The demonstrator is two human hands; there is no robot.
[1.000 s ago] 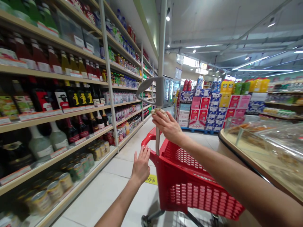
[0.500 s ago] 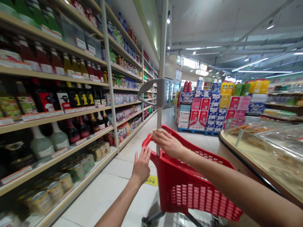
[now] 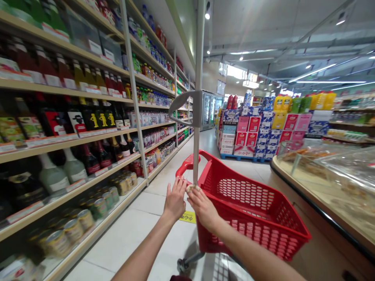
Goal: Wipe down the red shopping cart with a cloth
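Note:
A red plastic shopping cart (image 3: 249, 183) stands in front of me, with a grey pole (image 3: 195, 156) rising at its near corner and a grey loop handle fixed higher on the pole. My left hand (image 3: 175, 197) lies with its fingers stretched out, their tips on the cart's near red edge left of the pole. Beside it, my right hand (image 3: 205, 208) is closed on a small pale cloth (image 3: 193, 189), pressed against the cart's rim at the foot of the pole. The palm sides of both hands are hidden. The cart's red handle (image 3: 185, 166) curves just beyond my left fingertips.
Shelves (image 3: 67, 136) of bottles and cans line the left. Stacked drink cartons (image 3: 246, 132) stand on a blue pallet ahead. A rounded food counter (image 3: 295, 183) with clear covers runs close along the right. A yellow floor sign (image 3: 188, 217) lies below my hands.
My right hand has moved with the cloth from the far side of the handle down and toward me, to the near rim. My left hand has barely moved. More of the basket shows.

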